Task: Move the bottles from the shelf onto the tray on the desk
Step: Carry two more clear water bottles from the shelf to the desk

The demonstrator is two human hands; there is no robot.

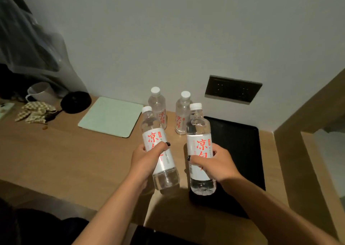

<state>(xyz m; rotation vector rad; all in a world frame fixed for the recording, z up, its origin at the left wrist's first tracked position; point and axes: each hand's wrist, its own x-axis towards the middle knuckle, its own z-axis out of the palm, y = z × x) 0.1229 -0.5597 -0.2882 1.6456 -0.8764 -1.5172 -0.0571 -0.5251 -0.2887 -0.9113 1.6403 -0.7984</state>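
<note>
Left hand: the left hand (144, 159) grips a water bottle (158, 147) round its white label, thumb across the front over the red characters, the other fingers curled behind out of sight.
Left bottle: tilted, cap leaning up and left, its base held above the wooden desk (65, 157) just left of the tray.
Right hand: the right hand (214, 163) grips a second water bottle (200, 151) at the lower label, thumb laid across the front, fingers wrapped round the right side.
Right bottle: nearly upright, its base at the near left part of the black tray (240, 147); whether it touches cannot be told.
Arms: both forearms reach forward from the bottom edge, bare.
Bottles standing: two more, one rear left (158, 108) and one rear right (182, 114), upright on the desk by the wall, just left of the tray.
Count: four bottles, all white-capped; one tray.
Other: a pale green pad (112, 116), a white mug (42, 93), and a dark wall socket plate (233, 88).
</note>
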